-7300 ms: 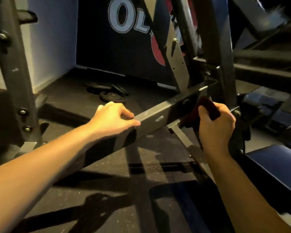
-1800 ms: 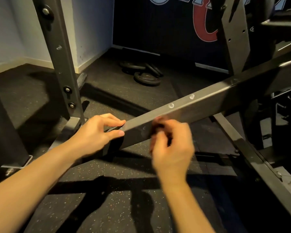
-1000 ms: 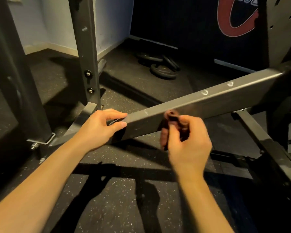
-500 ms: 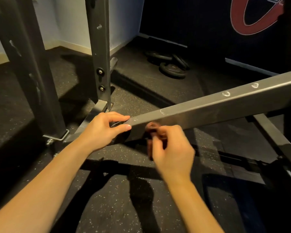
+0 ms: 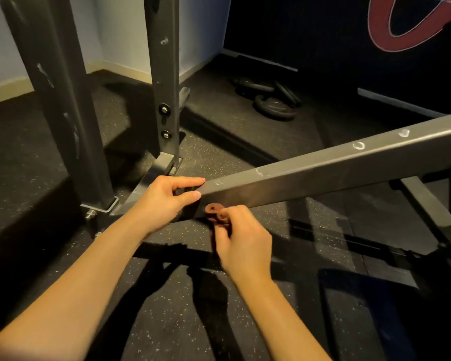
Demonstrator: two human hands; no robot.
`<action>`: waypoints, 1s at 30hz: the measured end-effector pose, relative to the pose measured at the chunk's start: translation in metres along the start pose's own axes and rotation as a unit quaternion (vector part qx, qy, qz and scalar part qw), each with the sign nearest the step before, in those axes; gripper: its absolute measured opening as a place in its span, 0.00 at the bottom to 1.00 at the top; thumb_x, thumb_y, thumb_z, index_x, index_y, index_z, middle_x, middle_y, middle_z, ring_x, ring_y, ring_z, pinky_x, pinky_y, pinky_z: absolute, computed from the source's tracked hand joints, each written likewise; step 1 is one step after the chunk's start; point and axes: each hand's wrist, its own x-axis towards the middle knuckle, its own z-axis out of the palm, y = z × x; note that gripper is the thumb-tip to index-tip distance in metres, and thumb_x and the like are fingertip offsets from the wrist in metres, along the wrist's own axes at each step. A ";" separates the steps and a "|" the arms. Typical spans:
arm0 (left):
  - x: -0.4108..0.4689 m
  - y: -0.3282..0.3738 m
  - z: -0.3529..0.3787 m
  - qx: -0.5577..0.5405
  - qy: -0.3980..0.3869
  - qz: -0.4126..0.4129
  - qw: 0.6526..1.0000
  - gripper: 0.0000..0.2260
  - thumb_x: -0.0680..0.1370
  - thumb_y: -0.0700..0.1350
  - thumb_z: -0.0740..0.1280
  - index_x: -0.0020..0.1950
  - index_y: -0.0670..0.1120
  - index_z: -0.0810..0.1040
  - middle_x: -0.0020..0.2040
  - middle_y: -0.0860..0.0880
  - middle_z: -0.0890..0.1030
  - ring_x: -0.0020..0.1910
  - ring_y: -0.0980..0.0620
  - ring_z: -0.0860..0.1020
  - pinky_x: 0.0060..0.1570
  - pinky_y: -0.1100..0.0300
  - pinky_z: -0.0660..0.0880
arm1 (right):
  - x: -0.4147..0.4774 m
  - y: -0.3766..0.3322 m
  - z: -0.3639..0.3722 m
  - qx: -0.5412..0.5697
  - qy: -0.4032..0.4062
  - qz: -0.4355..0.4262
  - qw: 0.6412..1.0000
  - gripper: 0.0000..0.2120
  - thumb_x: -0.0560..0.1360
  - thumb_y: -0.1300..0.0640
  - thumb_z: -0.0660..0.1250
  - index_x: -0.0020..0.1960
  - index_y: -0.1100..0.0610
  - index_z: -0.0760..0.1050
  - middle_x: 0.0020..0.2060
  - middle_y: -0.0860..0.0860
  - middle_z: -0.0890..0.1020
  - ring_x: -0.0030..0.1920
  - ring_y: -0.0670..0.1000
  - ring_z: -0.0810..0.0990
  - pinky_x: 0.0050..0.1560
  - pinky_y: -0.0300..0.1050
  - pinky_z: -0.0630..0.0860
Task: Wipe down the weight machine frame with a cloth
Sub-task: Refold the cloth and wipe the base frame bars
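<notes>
Wiping step: right hand [image 5: 241, 238] pinches cloth [image 5: 215, 213] against the beam [image 5: 323, 175] beside the left hand [image 5: 164, 200], which grips the beam's low end; next stroke requires steady pressure.

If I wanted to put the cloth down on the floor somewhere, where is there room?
Bare speckled floor lies below the slanted beam, between the two arms. More lies between the upright post and the weight plates. It is crowded near the beam's low end, where the left hand grips it and the right hand holds the cloth.
</notes>
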 end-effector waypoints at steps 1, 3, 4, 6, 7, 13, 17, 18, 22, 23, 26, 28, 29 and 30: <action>-0.006 0.001 0.004 -0.001 0.039 0.001 0.999 0.15 0.79 0.43 0.72 0.66 0.52 0.82 0.60 0.58 0.81 0.57 0.63 0.77 0.59 0.66 0.71 | 0.001 0.003 -0.015 0.047 0.022 0.037 0.998 0.06 0.76 0.57 0.73 0.51 0.51 0.78 0.45 0.43 0.79 0.45 0.42 0.78 0.44 0.33 0.73; -0.023 0.006 0.016 0.014 0.165 0.023 0.986 0.10 0.78 0.44 0.73 0.59 0.50 0.85 0.56 0.56 0.82 0.53 0.64 0.77 0.57 0.69 0.70 | 0.005 0.006 -0.040 0.126 0.052 0.109 0.985 0.07 0.77 0.57 0.73 0.53 0.50 0.79 0.46 0.41 0.80 0.48 0.39 0.79 0.48 0.29 0.72; -0.033 0.013 0.023 0.003 0.215 0.033 0.976 0.06 0.78 0.43 0.73 0.54 0.49 0.85 0.50 0.54 0.81 0.47 0.63 0.77 0.50 0.72 0.70 | 0.007 0.005 -0.047 0.154 0.050 0.140 0.977 0.08 0.77 0.58 0.73 0.54 0.50 0.78 0.46 0.41 0.80 0.49 0.39 0.79 0.50 0.30 0.74; -0.050 0.031 0.038 -0.061 0.210 0.037 0.975 0.04 0.76 0.39 0.73 0.46 0.47 0.84 0.39 0.49 0.80 0.36 0.61 0.75 0.38 0.72 0.70 | 0.009 0.000 -0.053 0.198 0.025 0.177 0.964 0.09 0.77 0.60 0.73 0.54 0.50 0.77 0.46 0.42 0.82 0.49 0.41 0.81 0.51 0.34 0.77; -0.057 0.040 0.046 -0.090 0.172 0.038 0.980 0.05 0.76 0.37 0.74 0.45 0.47 0.84 0.37 0.48 0.81 0.34 0.61 0.75 0.37 0.71 0.71 | 0.010 -0.003 -0.055 0.222 0.012 0.190 0.956 0.10 0.76 0.61 0.73 0.55 0.51 0.77 0.46 0.43 0.82 0.49 0.41 0.82 0.50 0.34 0.77; -0.080 0.051 0.060 -0.106 0.102 0.013 0.989 0.13 0.73 0.47 0.78 0.57 0.53 0.82 0.50 0.58 0.83 0.49 0.62 0.82 0.48 0.68 0.79 | 0.009 -0.007 -0.070 0.403 -0.060 0.211 0.888 0.13 0.78 0.69 0.66 0.56 0.55 0.81 0.48 0.48 0.85 0.50 0.43 0.84 0.48 0.35 0.78; -0.073 0.057 0.053 -0.206 0.134 -0.049 0.968 0.11 0.73 0.52 0.78 0.52 0.50 0.83 0.44 0.54 0.86 0.44 0.58 0.85 0.43 0.68 0.77 | 0.007 -0.011 -0.072 0.427 -0.092 0.198 0.878 0.17 0.81 0.69 0.57 0.57 0.56 0.81 0.51 0.49 0.86 0.56 0.49 0.84 0.57 0.47 0.81; -0.070 0.058 0.053 -0.235 0.145 -0.064 0.959 0.11 0.73 0.50 0.78 0.51 0.48 0.83 0.43 0.53 0.87 0.42 0.58 0.85 0.41 0.69 0.77 | 0.008 -0.013 -0.074 0.429 -0.105 0.194 0.876 0.17 0.81 0.68 0.56 0.58 0.56 0.80 0.52 0.49 0.86 0.57 0.48 0.83 0.58 0.47 0.80; -0.056 0.054 0.058 -0.253 0.155 -0.114 0.948 0.05 0.76 0.44 0.76 0.50 0.47 0.84 0.41 0.51 0.87 0.41 0.57 0.85 0.40 0.67 0.78 | 0.018 -0.015 -0.090 0.365 -0.197 0.170 0.894 0.20 0.80 0.70 0.57 0.62 0.51 0.77 0.52 0.44 0.86 0.56 0.43 0.84 0.55 0.42 0.80; -0.053 0.053 0.061 -0.238 0.166 -0.123 0.949 0.03 0.76 0.42 0.75 0.48 0.46 0.84 0.39 0.51 0.86 0.39 0.58 0.84 0.39 0.69 0.77 | 0.021 -0.013 -0.097 0.309 -0.208 0.148 0.916 0.20 0.79 0.69 0.60 0.63 0.49 0.76 0.51 0.42 0.86 0.53 0.43 0.84 0.53 0.42 0.81; -0.049 0.048 0.065 -0.201 0.253 -0.147 0.935 0.02 0.76 0.39 0.73 0.44 0.42 0.81 0.37 0.48 0.82 0.35 0.55 0.78 0.32 0.71 0.72 | 0.041 0.001 -0.129 0.034 -0.112 -0.040 0.992 0.19 0.76 0.60 0.66 0.66 0.50 0.76 0.54 0.45 0.85 0.53 0.49 0.83 0.57 0.48 0.79; -0.054 0.053 0.072 -0.197 0.276 -0.136 0.931 0.03 0.76 0.40 0.73 0.45 0.46 0.80 0.39 0.50 0.82 0.37 0.54 0.79 0.35 0.71 0.72 | 0.066 0.007 -0.149 -0.150 -0.073 -0.159 0.973 0.22 0.73 0.56 0.71 0.67 0.55 0.76 0.57 0.52 0.83 0.59 0.54 0.81 0.67 0.54 0.73; -0.058 0.061 0.079 -0.195 0.269 -0.114 0.936 0.04 0.76 0.42 0.74 0.47 0.48 0.80 0.41 0.52 0.83 0.40 0.56 0.81 0.38 0.70 0.73 | 0.079 0.007 -0.155 -0.215 -0.091 -0.174 0.956 0.24 0.73 0.54 0.73 0.68 0.55 0.75 0.59 0.53 0.83 0.62 0.55 0.80 0.71 0.56 0.68; -0.060 0.072 0.088 -0.195 0.252 -0.093 0.943 0.07 0.76 0.44 0.75 0.49 0.51 0.80 0.44 0.53 0.83 0.44 0.58 0.81 0.42 0.69 0.75 | 0.088 0.005 -0.160 -0.264 -0.119 -0.169 0.942 0.26 0.73 0.50 0.74 0.69 0.55 0.74 0.61 0.52 0.82 0.65 0.55 0.79 0.75 0.56 0.63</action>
